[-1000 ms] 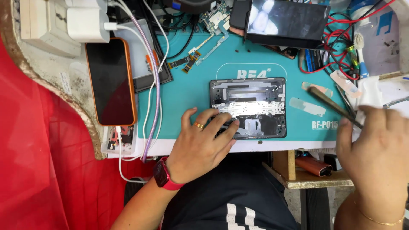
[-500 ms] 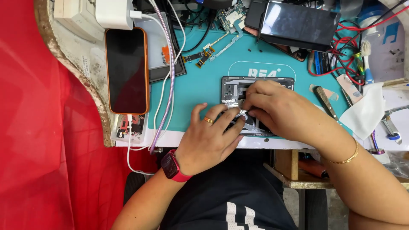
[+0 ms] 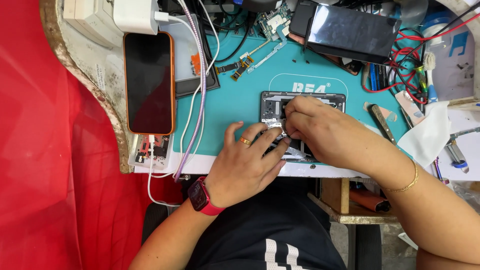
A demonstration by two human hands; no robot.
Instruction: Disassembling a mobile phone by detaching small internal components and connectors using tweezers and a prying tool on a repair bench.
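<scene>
An opened phone point(image 3: 320, 97) with its grey innards showing lies on the teal work mat point(image 3: 235, 100). My left hand point(image 3: 247, 162), with a gold ring and a red wrist watch, presses down on the phone's near left corner, fingers spread over it. My right hand point(image 3: 325, 132) covers the middle of the phone. Its fingertips are pinched together on something small and dark that I cannot make out, right beside my left fingertips.
An orange-cased phone point(image 3: 149, 82) lies at the left on a charging cable, beside a purple braided cable point(image 3: 200, 100). A dark phone point(image 3: 352, 32) and red wires point(image 3: 405, 60) sit at the back right. A dark-handled tool point(image 3: 382, 122) and white tissue point(image 3: 430, 132) lie right of my hand.
My right hand came from the table's right side onto the opened phone and now pinches at its middle. My left hand stayed on the phone's near left corner.
</scene>
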